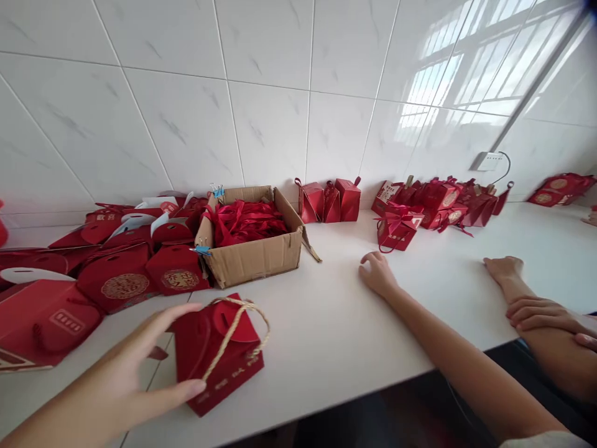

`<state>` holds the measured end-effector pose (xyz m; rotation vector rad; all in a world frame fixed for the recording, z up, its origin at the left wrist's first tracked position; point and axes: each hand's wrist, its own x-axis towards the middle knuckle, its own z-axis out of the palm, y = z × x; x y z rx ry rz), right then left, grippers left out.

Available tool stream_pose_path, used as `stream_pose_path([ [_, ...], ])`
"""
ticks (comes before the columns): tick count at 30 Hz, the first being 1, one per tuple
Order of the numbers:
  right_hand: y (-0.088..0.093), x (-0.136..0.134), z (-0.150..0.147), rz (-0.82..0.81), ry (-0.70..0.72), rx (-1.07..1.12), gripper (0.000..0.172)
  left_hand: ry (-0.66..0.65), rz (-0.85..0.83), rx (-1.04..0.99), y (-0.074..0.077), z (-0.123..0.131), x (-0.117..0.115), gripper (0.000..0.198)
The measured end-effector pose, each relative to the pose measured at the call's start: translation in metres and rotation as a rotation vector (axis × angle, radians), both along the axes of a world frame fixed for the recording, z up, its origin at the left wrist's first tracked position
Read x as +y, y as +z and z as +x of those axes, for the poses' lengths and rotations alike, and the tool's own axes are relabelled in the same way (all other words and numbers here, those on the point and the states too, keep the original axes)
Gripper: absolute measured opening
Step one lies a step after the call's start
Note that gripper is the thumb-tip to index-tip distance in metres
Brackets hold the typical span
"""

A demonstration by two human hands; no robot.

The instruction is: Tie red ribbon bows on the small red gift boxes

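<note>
My left hand is at the left side of a red gift box with a twisted straw-coloured cord handle. Its thumb and fingers are spread wide, thumb at the front corner, fingertips by the back top edge. A gap shows between palm and box; whether the fingertips touch it is unclear. The box sits upright on the white table. My right hand rests on the tabletop with loosely bent fingers and nothing in them. Just beyond it stands a small red box with a ribbon bow.
A cardboard box of red ribbons, clipped at its corners, stands behind. Red gift boxes are piled at left. More ribboned red boxes line the tiled wall. A co-worker's hands rest at right, one over the other arm.
</note>
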<state>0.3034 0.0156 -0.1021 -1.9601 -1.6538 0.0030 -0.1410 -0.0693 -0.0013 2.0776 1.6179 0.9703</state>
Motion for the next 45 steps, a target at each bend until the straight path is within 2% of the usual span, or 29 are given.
stream_pose_path([
  [2, 0.004, 0.000, -0.017, 0.003, 0.189, -0.053, 0.018, -0.186, -0.069, 0.132, -0.003, 0.021, 0.008, 0.072],
  [5, 0.010, 0.008, -0.040, 0.001, 0.330, -0.115, 0.023, -0.238, -0.013, 0.187, -0.011, 0.059, 0.016, 0.088],
  [10, 0.012, 0.042, -0.056, -0.031, 0.342, -0.120, 0.033, -0.397, -0.100, 0.126, -0.018, 0.108, 0.015, 0.106],
  [13, 0.010, 0.057, -0.053, -0.040, 0.303, -0.072, 0.035, -0.444, -0.179, 0.082, -0.018, 0.116, 0.016, 0.108],
  [16, 0.007, 0.057, -0.046, -0.055, 0.342, -0.024, 0.035, -0.440, -0.221, 0.034, -0.021, 0.115, 0.021, 0.113],
  [18, 0.005, 0.054, -0.042, -0.067, 0.381, 0.003, 0.036, -0.447, -0.280, -0.005, -0.025, 0.112, 0.026, 0.105],
  [20, 0.005, 0.051, -0.039, -0.078, 0.401, 0.020, 0.036, -0.425, -0.342, -0.030, -0.028, 0.111, 0.030, 0.086],
  [23, 0.007, 0.050, -0.039, -0.096, 0.404, 0.028, 0.037, -0.295, -0.379, -0.018, -0.031, 0.112, 0.036, 0.069],
  [25, 0.008, 0.051, -0.040, -0.106, 0.405, 0.028, 0.037, -0.213, -0.284, -0.001, -0.030, 0.116, 0.036, 0.065],
  [27, 0.008, 0.051, -0.040, -0.111, 0.406, 0.027, 0.038, -0.205, -0.058, 0.008, -0.026, 0.121, 0.032, 0.058],
  [30, 0.009, 0.050, -0.040, -0.116, 0.407, 0.024, 0.043, -0.338, 0.250, 0.083, -0.017, 0.133, 0.018, 0.044],
  [32, 0.010, 0.048, -0.041, -0.120, 0.412, 0.018, 0.046, -0.417, 0.345, 0.176, -0.011, 0.142, 0.009, 0.038],
  [36, 0.012, 0.046, -0.045, -0.119, 0.409, -0.001, 0.048, -0.428, 0.519, 0.225, -0.007, 0.158, -0.002, 0.016],
  [38, 0.012, 0.046, -0.050, -0.116, 0.398, -0.014, 0.051, -0.461, 0.533, 0.236, -0.006, 0.161, -0.005, 0.006],
  [43, 0.009, 0.047, -0.057, -0.111, 0.396, -0.042, 0.040, -0.660, 0.397, 0.306, 0.006, 0.152, -0.020, 0.007],
  [45, 0.009, 0.047, -0.057, -0.103, 0.399, -0.041, 0.041, -0.669, 0.353, 0.278, 0.010, 0.149, -0.026, 0.010],
])
